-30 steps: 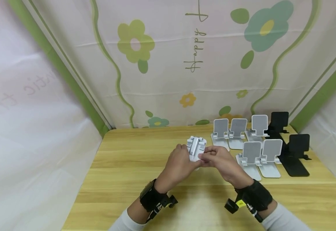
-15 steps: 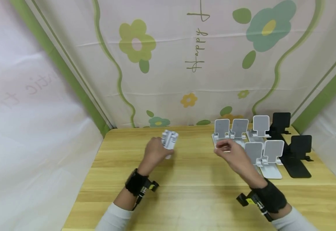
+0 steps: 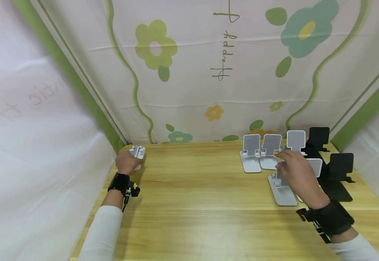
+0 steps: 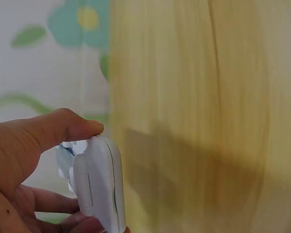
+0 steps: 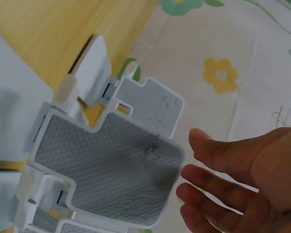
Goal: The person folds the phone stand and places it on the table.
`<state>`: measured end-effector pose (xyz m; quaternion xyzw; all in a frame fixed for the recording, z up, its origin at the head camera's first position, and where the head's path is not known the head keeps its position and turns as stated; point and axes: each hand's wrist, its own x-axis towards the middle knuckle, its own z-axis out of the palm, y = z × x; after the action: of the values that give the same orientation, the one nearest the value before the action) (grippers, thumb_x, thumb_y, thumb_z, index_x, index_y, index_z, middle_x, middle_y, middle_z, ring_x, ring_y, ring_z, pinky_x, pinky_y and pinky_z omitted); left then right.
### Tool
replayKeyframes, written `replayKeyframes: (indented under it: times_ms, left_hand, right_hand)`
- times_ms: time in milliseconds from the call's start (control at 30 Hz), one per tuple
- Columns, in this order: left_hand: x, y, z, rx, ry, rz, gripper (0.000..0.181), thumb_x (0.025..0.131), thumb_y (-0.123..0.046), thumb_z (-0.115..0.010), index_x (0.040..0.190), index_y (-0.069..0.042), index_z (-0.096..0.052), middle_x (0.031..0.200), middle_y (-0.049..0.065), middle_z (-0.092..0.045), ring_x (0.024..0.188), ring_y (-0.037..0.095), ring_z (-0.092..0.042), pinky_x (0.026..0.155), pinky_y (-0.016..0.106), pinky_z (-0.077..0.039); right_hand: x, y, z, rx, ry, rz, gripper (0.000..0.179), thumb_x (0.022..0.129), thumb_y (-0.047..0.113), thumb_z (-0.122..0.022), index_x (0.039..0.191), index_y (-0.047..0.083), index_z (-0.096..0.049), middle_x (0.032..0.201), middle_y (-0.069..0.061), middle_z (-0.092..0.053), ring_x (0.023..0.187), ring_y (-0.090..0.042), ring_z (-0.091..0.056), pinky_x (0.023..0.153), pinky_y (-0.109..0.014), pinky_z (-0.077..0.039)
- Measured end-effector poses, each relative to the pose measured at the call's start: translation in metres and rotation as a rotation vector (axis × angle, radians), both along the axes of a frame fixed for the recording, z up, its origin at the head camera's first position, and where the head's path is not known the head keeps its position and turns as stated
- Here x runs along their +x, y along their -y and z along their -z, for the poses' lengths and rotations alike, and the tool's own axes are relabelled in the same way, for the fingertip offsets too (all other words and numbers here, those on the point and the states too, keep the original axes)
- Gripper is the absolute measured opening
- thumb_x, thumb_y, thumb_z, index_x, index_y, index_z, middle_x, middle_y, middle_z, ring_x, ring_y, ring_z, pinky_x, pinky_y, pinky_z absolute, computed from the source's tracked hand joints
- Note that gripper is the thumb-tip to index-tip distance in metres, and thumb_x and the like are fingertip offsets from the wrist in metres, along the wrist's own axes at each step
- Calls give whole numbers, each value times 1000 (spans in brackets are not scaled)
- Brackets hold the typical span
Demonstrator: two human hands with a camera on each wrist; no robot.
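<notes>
At the table's far left corner my left hand (image 3: 126, 163) grips a folded white phone stand (image 3: 139, 154). The left wrist view shows the thumb on the top edge of this folded stand (image 4: 101, 182) and fingers beneath it, over the wood. On the right, my right hand (image 3: 300, 177) hovers over an unfolded white phone stand (image 3: 284, 195) in the front row, partly covering it and its neighbour. In the right wrist view, the loosely bent fingers (image 5: 218, 191) hold nothing and lie just off the edge of that stand's grey textured plate (image 5: 111, 165).
More unfolded white phone stands (image 3: 251, 165) stand in the back row. Two black phone stands (image 3: 336, 188) are at the far right. A floral cloth (image 3: 192, 90) hangs behind the wooden table (image 3: 192, 203), with white cloth at both sides.
Both hands held the folded phone stand together near the middle. The right hand let go and moved right over the standing phone stands. The left hand carried the folded one to the left corner.
</notes>
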<state>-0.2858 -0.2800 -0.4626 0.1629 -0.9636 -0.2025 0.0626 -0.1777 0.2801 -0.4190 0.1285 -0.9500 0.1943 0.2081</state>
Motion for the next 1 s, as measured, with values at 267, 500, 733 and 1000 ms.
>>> replayKeyframes:
  times_ms: [267,500,733,1000]
  left_hand:
    - [-4,34,16,55,94,-112,56,76,-29,-81,108,15,-66,105,33,-67,95,44,-64,77,51,-55]
    - [-4,43,24,75,151,-112,58,75,-26,-85,109,16,-64,102,31,-66,90,40,-62,72,45,-53]
    - [-10,47,24,64,201,-56,54,77,-28,-83,106,15,-66,97,29,-65,87,40,-61,71,44,-52]
    - [-7,37,12,43,195,-4,50,94,-31,-70,105,18,-65,108,40,-59,104,54,-54,82,57,-52]
  right_hand:
    - [-4,-7,9,33,49,15,25,86,-9,-73,110,-5,-72,111,-28,-68,103,-45,-62,74,-56,-53]
    - [-3,-10,11,43,69,13,23,86,-7,-73,110,-3,-74,109,-27,-69,101,-44,-63,69,-53,-54]
    - [-7,-15,10,68,4,-4,24,82,-9,-77,106,-3,-75,102,-25,-72,93,-43,-65,69,-55,-54]
    - [-10,-16,12,71,-10,-7,20,82,-9,-77,101,-2,-75,96,-24,-72,81,-40,-68,60,-48,-53]
